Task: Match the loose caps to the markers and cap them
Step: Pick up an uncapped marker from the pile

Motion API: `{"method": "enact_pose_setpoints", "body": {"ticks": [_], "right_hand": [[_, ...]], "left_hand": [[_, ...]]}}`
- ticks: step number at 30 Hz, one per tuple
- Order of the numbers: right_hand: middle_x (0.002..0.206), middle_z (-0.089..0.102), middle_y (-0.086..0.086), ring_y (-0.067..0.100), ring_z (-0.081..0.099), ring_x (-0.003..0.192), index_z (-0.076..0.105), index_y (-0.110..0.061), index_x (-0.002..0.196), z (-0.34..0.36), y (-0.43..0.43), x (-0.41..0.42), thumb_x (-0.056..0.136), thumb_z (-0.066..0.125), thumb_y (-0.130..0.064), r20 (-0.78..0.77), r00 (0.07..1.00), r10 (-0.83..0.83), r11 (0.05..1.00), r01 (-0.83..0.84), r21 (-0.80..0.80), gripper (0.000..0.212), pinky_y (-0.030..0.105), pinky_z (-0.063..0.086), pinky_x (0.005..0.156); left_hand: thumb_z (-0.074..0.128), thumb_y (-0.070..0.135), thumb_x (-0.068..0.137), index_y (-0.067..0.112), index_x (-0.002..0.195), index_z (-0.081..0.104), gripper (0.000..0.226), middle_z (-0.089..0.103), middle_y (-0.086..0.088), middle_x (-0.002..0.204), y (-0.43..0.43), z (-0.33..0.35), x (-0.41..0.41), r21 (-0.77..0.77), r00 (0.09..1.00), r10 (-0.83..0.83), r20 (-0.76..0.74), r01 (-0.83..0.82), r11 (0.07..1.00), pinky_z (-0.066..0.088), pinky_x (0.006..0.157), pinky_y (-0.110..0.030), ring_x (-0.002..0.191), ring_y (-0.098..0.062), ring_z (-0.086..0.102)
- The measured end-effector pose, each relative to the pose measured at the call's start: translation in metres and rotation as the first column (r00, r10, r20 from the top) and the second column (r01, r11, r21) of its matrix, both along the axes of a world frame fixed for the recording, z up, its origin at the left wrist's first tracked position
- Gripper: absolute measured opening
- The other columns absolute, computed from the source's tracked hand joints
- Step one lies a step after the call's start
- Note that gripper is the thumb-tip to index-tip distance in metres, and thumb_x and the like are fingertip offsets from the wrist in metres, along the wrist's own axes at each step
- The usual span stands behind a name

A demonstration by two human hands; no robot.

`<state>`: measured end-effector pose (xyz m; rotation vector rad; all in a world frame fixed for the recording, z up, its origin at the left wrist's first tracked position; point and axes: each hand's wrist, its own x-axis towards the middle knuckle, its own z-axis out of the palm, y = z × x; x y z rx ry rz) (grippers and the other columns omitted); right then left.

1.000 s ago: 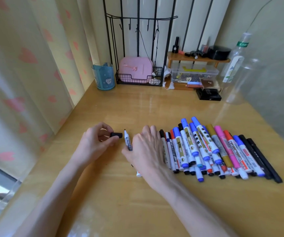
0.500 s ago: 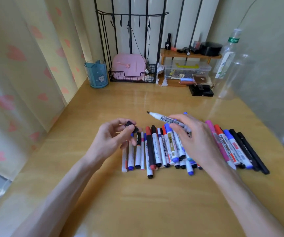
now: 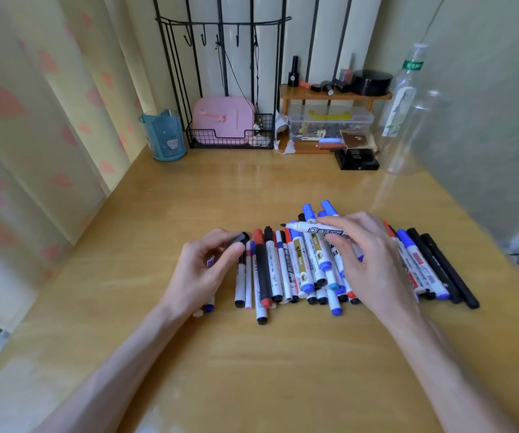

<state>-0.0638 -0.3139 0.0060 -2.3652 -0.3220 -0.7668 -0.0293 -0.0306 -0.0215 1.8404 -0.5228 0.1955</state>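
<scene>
Risks first. Could jam or skid off if pushed on crooked: black cap in left hand not lined up with nib of uncapped marker in right hand; which way the cap mouth faces, hard to tell. Could smear ink on fingertips if nib overshoots the mouth. Could be a wrong match too: looks like dark nib to black cap, but fit too small to confirm, judgement only. Could also nudge the marker pile right below both grips while closing the gap; loose barrels there, likely to roll on the table.

Grip state: left thumb and fingertips pinched tight round the cap. Right fingers and thumb curled round the marker barrel about mid-length, clamped, held roughly level above the pile.

Position relative to grips: cap at the far tip of the left pinch, poking out past the fingertips. Nib out beyond the right grip, pointing toward the left grip, near the cap but apart, nothing touching, sitting a little higher in view than the cap.

Next, probably: turn cap mouth to nib, close along barrel axis, press till seated.
</scene>
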Motion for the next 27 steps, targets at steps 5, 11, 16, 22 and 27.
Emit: {"method": "enact_pose_setpoints", "body": {"ticks": [5, 11, 16, 22, 27], "right_hand": [[0.104, 0.060, -0.007, 0.018, 0.055, 0.098, 0.075, -0.020, 0.123, -0.001, 0.010, 0.001, 0.095, 0.069, -0.005, 0.018, 0.999, 0.041, 0.997, -0.040, -0.071, 0.033, 0.033, 0.050, 0.084], [0.102, 0.060, -0.003, 0.004, 0.044, 0.099, 0.077, -0.015, 0.119, 0.000, 0.017, 0.000, 0.087, 0.075, 0.010, 0.054, 0.997, 0.048, 0.991, -0.041, -0.127, 0.041, 0.004, 0.035, 0.090], [0.101, 0.062, 0.000, 0.006, 0.046, 0.099, 0.077, -0.012, 0.118, 0.000, 0.019, -0.001, 0.083, 0.075, 0.016, 0.083, 0.996, 0.040, 0.990, -0.029, -0.135, 0.045, 0.008, 0.042, 0.091], [0.100, 0.062, 0.003, 0.020, 0.058, 0.096, 0.076, -0.012, 0.121, -0.003, 0.033, -0.008, 0.084, 0.073, 0.017, 0.096, 0.987, 0.128, 0.976, -0.108, -0.189, 0.048, 0.029, 0.056, 0.081], [0.096, 0.067, 0.006, 0.024, 0.062, 0.090, 0.076, -0.009, 0.120, -0.004, 0.036, -0.012, 0.087, 0.064, 0.015, 0.139, 0.982, 0.130, 0.973, -0.100, -0.207, 0.042, 0.039, 0.057, 0.075]], "left_hand": [[0.080, 0.031, 0.086, 0.027, 0.113, 0.078, 0.027, 0.073, -0.004, 0.089, -0.009, 0.005, -0.002, 0.039, 0.999, -0.012, 0.037, 0.011, 0.999, 0.042, 0.071, -0.020, 0.072, -0.003, 0.055], [0.081, 0.033, 0.086, 0.024, 0.116, 0.079, 0.032, 0.072, -0.002, 0.089, -0.004, 0.006, -0.002, 0.102, 0.999, -0.007, 0.051, 0.002, 0.995, 0.040, 0.071, -0.014, 0.074, -0.003, 0.056], [0.080, 0.032, 0.088, 0.022, 0.117, 0.079, 0.031, 0.067, 0.000, 0.085, -0.005, 0.006, -0.003, 0.154, 0.997, 0.007, 0.080, -0.020, 0.988, 0.041, 0.072, -0.018, 0.074, -0.005, 0.053], [0.070, 0.035, 0.097, 0.018, 0.113, 0.080, 0.025, 0.061, 0.022, 0.084, -0.011, 0.010, -0.008, 0.245, 0.977, 0.013, 0.214, -0.066, 0.967, 0.038, 0.070, -0.008, 0.074, 0.002, 0.056], [0.062, 0.042, 0.102, 0.016, 0.115, 0.078, 0.033, 0.063, 0.021, 0.091, -0.008, 0.010, -0.009, 0.346, 0.951, 0.018, 0.308, -0.129, 0.929, 0.042, 0.072, -0.007, 0.078, 0.006, 0.059]]}}
